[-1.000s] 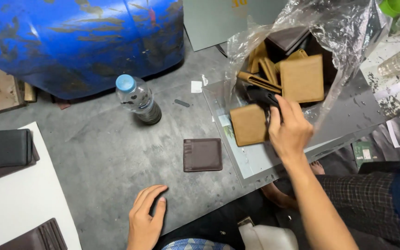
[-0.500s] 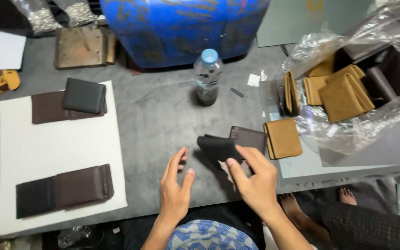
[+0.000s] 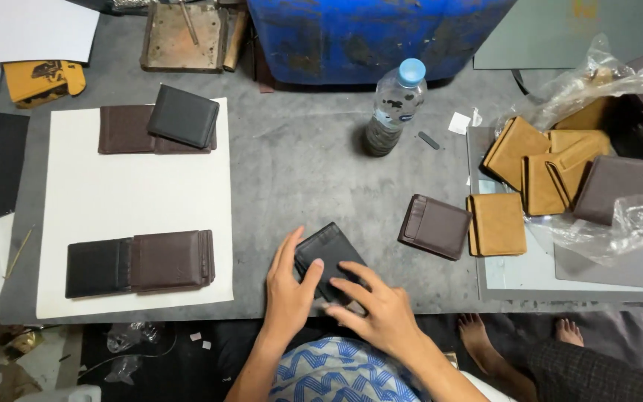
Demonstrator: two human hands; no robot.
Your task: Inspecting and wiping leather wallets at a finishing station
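Two dark wallets lie side by side at the near edge of the white rectangular sheet [image 3: 135, 201] on the left, a black one [image 3: 97, 266] and a brown one [image 3: 171, 259], and two more are stacked at its far edge; they look sorted into rows. Moving right, our left hand [image 3: 289, 292] lies flat, fingers spread, on the black folded leather wallet [image 3: 329, 260], which rests on the grey worktop [image 3: 299, 164] near its front edge. Our right hand [image 3: 381, 313] presses the near corner with open fingers, so neither grip closes around it; we seem to hold it flat. Behind stands a clear plastic bottle with a blue cap [image 3: 394, 108]. Further right lie a brown wallet [image 3: 436, 225] and a tan one [image 3: 497, 224]. The crumpled clear plastic bag [image 3: 619, 149] of wallets is cut off, its content partly hidden.
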